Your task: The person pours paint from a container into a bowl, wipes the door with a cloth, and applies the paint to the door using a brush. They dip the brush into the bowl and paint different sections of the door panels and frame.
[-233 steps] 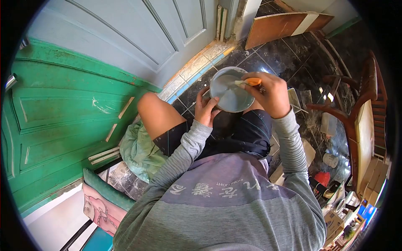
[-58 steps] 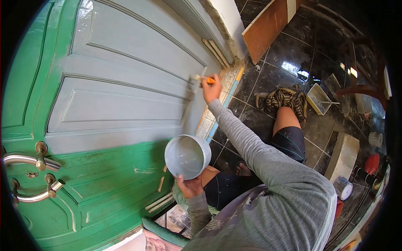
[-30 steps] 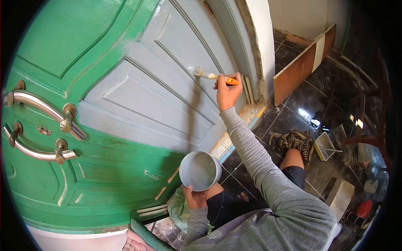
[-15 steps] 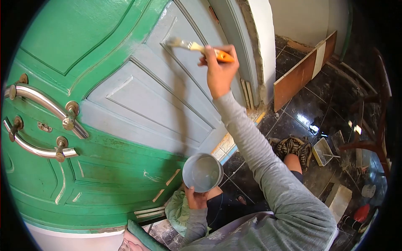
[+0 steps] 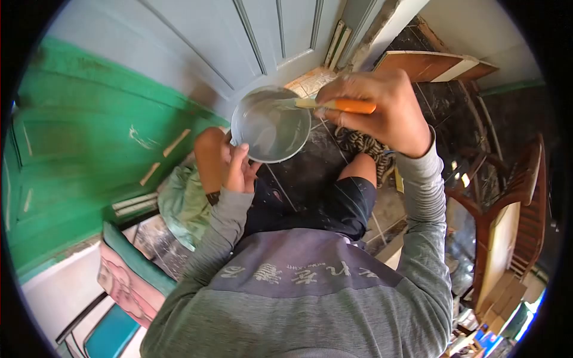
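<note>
A round metal pot (image 5: pixel 270 125) with grey paint inside is held at its lower left rim by my left hand (image 5: pixel 239 169). My right hand (image 5: pixel 382 110) is closed around the orange handle of a paintbrush (image 5: pixel 354 106), at the pot's right side. The brush lies almost level, its head over the pot's inside; its bristle tips are hard to make out. Beyond the pot stands a door with a grey painted part (image 5: pixel 203 36) and a green part (image 5: pixel 95 143).
A brown board (image 5: pixel 418 64) leans by the wall at the upper right. Wooden chairs (image 5: pixel 525 179) stand at the right. A pink cushion (image 5: pixel 122 280) lies at the lower left, near light green cloth (image 5: pixel 185 203). Patterned fabric (image 5: pixel 364 143) is on the dark tiled floor.
My right hand has brought the brush down from the grey door panel to the pot. The view has tilted down, and more of my shirt and legs shows.
</note>
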Demonstrator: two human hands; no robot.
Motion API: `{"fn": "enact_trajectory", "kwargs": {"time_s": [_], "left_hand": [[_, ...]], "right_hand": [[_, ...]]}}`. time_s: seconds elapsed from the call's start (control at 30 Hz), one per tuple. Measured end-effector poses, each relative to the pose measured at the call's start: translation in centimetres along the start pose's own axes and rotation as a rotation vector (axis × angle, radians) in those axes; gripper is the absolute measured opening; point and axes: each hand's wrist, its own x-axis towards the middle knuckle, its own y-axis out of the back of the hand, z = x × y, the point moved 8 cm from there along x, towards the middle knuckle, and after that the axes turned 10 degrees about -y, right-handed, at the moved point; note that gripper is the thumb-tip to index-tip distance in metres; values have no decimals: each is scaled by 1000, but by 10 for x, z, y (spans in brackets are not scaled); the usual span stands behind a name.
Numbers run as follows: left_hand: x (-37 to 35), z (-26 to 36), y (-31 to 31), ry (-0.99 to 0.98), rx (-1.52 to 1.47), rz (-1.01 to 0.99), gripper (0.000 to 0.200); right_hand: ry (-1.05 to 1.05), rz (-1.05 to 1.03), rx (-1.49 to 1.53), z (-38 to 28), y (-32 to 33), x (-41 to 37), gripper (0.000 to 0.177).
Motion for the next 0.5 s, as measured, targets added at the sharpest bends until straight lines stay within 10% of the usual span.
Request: {"fn": "enact_trajectory", "kwargs": {"time_s": [0.5], "left_hand": [[-8,-2,-43,9,19,-1,62]], "right_hand": [[-26,-163,-199,7,-21,-5,19]]}}
